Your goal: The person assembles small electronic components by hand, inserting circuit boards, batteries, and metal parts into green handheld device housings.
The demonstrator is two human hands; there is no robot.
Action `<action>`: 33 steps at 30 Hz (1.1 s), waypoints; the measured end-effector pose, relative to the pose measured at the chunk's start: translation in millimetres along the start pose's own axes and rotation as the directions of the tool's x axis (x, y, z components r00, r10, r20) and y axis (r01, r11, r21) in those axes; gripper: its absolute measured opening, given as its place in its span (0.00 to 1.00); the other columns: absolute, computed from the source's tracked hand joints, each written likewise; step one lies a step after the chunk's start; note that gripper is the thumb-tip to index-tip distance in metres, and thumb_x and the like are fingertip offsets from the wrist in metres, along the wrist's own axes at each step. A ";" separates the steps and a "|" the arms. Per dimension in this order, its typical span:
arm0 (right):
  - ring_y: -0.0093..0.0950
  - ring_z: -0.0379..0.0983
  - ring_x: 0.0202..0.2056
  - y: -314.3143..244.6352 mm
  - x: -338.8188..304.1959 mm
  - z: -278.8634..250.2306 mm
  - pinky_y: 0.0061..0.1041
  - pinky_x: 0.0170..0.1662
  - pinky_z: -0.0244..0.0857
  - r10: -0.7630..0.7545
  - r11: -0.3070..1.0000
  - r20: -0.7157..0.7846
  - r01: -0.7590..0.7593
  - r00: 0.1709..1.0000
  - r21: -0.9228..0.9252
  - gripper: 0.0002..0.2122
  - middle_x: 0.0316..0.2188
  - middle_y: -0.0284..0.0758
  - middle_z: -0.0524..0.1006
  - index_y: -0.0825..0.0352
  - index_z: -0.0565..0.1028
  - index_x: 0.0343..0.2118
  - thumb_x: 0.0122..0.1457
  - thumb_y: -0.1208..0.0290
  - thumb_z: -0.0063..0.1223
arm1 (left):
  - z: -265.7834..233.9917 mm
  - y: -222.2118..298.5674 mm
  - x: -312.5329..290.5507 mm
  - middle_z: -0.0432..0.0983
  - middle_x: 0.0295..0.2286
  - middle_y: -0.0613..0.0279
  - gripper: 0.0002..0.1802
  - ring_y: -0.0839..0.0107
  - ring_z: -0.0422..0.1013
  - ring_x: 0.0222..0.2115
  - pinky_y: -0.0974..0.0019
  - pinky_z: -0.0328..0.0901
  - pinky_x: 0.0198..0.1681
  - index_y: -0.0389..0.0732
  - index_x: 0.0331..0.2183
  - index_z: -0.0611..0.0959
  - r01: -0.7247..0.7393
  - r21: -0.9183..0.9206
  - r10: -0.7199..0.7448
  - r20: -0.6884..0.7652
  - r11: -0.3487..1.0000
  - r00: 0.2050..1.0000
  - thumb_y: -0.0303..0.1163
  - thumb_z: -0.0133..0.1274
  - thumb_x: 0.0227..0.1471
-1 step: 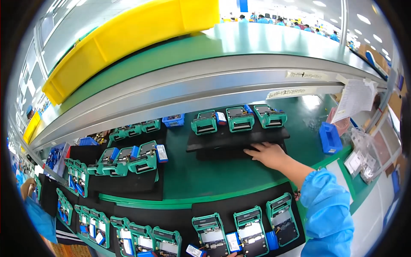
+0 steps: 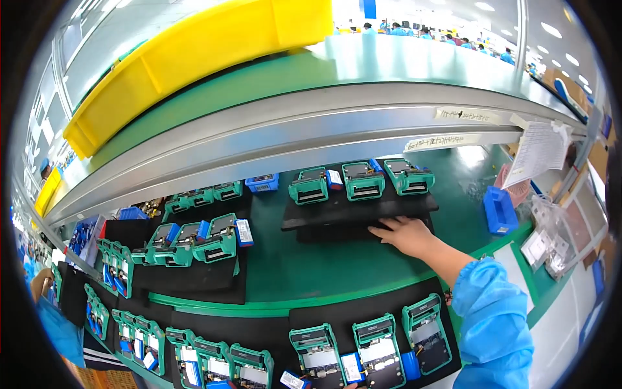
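Observation:
My right hand (image 2: pixel 403 236) reaches forward with its fingers spread over the near edge of a stacked black mat (image 2: pixel 356 212). On that mat stand three green-framed device housings (image 2: pixel 363 181), with blue-wrapped battery packs beside them. Only a fingertip of my left hand (image 2: pixel 352 386) shows at the lower edge, by a nearer black mat (image 2: pixel 394 305); the rest of that hand is out of the picture. Three open green housings (image 2: pixel 377 350) lie on this nearer mat, with a blue-and-white battery pack (image 2: pixel 352 367) between two of them.
More black mats with green housings (image 2: pixel 217 240) fill the left side. A blue bin (image 2: pixel 499 211) and bagged parts (image 2: pixel 547 240) sit at the right. A metal shelf beam (image 2: pixel 311 123) crosses above, carrying a yellow tray (image 2: pixel 194 55). Another person's arm (image 2: pixel 59 327) shows at far left.

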State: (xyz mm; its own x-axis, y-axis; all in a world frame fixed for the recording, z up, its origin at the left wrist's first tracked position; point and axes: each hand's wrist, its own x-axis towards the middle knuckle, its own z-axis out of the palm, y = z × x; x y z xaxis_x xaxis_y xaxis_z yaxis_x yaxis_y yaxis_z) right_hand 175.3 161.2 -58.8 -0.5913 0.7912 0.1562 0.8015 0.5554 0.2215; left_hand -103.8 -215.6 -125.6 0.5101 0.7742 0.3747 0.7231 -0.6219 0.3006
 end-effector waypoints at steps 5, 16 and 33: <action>0.36 0.67 0.58 20.5 17.1 15.8 0.34 0.53 0.70 0.080 0.996 0.038 -0.081 0.996 0.027 0.22 0.60 0.32 0.69 0.37 0.67 0.61 0.62 0.56 0.48 | -0.6 -0.6 -2.2 0.69 0.57 0.68 0.22 0.71 0.58 0.62 0.52 0.46 0.62 0.62 0.52 0.80 0.026 -0.062 -0.023 0.042 0.998 0.999 0.42 0.42 0.57; 0.37 0.67 0.59 30.1 71.5 33.7 0.35 0.57 0.65 0.335 0.935 -0.137 -0.311 0.932 0.168 0.20 0.58 0.34 0.71 0.40 0.72 0.57 0.63 0.68 0.47 | -3.6 5.3 8.0 0.70 0.55 0.71 0.22 0.72 0.60 0.60 0.54 0.47 0.62 0.62 0.50 0.80 0.041 -0.005 -0.041 0.064 0.999 0.997 0.41 0.48 0.52; 0.32 0.76 0.48 -159.3 -272.6 -125.2 0.30 0.50 0.71 -0.147 -0.301 0.451 -0.474 0.881 0.828 0.16 0.48 0.43 0.77 0.73 0.71 0.53 0.68 0.68 0.47 | -145.0 -41.3 116.7 0.76 0.43 0.56 0.18 0.56 0.71 0.47 0.55 0.63 0.50 0.43 0.45 0.79 -0.121 -0.279 0.093 -0.112 0.953 0.989 0.35 0.59 0.51</action>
State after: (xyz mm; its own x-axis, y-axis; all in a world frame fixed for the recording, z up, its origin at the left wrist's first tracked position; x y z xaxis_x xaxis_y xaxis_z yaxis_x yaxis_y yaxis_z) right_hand 197.7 -174.9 -16.2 -0.5983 0.7306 -0.3289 0.1124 -0.3298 -0.9373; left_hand -141.7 -116.6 32.9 0.5199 0.6950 0.4967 0.4973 -0.7190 0.4855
